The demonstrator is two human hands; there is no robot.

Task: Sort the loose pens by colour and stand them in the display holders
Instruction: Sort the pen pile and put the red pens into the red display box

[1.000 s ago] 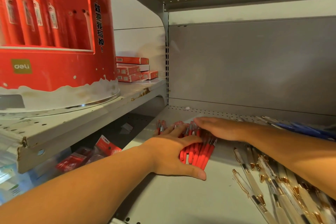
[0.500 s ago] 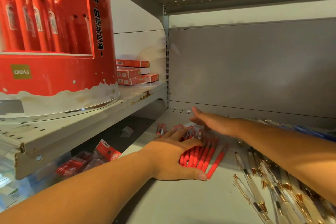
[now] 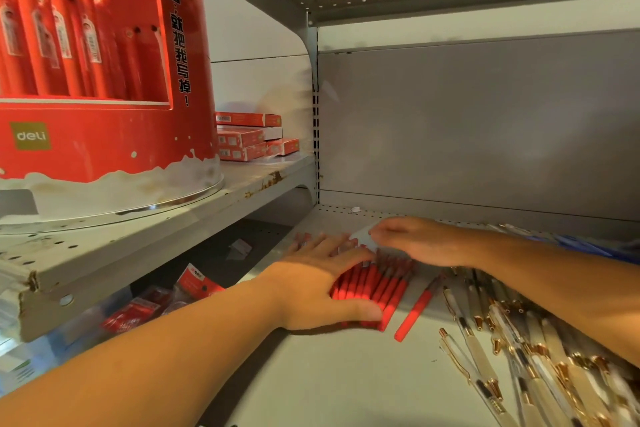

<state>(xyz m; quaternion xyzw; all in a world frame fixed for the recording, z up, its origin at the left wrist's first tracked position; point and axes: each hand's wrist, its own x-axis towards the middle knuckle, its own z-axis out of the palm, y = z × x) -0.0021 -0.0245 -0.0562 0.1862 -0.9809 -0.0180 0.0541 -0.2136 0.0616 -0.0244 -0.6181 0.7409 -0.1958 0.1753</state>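
Shelving unit. Grey back panel (image 3: 485, 121) fills the upper right. Lower deck (image 3: 311, 374) spreads across the foreground and carries all the loose pens.

Upper-left shelf (image 3: 173, 229). Sits higher than the lower deck, with rust marks along the front lip.

Display holder (image 3: 104, 149). Stands on the upper-left shelf; round, red, white at the base. Holds a row of upright red pens (image 3: 62, 31).

Left hand (image 3: 318, 284). Lies palm down with fingers spread wide, pressing flat on the red pen bundle (image 3: 374, 288). Thumb runs along the bundle's near ends.

Right hand (image 3: 422, 241). Reaches in from the right, palm down, fingers stretched leftward over the bundle's far ends. Grips nothing visible; fingertips blurred.

Clear gold-trimmed pens (image 3: 519, 357). Lie in a loose heap on the lower deck at bottom right, partly under the right forearm.

Red pen bundle. Lies flat on the lower deck between the two hands, barrels side by side and touching, none of them in a holder.

Red boxes (image 3: 249, 139). Stacked on the upper-left shelf, just behind the display holder.

Blue pens (image 3: 581, 243). Lie at the far right, beyond the right forearm; blurred.

Single red pen (image 3: 415, 308). Lies apart from the bundle, just to its right, slanted.
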